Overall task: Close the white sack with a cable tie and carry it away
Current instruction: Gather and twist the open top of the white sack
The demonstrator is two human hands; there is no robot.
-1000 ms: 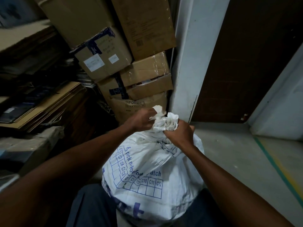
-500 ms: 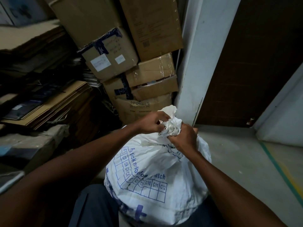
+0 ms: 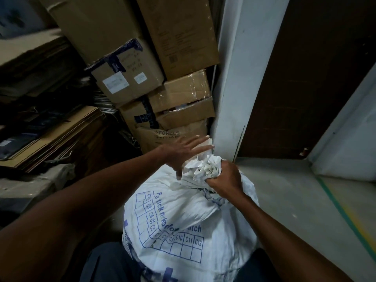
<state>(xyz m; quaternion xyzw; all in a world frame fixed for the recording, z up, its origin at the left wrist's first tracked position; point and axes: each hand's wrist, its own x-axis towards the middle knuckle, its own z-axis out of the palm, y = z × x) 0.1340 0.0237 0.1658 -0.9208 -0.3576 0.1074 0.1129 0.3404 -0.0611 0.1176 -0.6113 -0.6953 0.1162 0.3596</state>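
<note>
dim storeroom, cardboard boxes [image 3: 162, 82] stacked far left. white sack [image 3: 183, 226] neck bunched, clenched in right hand [image 3: 225, 179]; left hand [image 3: 181, 152] spread flat against neck. no cable tie seen; tying, carrying judged pending.

Stacked boxes [image 3: 162, 94] and pillar [image 3: 234, 88] block ahead; bare floor [image 3: 295, 200] right

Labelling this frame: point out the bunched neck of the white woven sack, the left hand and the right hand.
Bunched neck of the white woven sack [image 3: 201, 168], head view, crumpled top.
Left hand [image 3: 183, 152], head view, back of the open hand.
Right hand [image 3: 226, 179], head view, knuckles of the fist.
</note>
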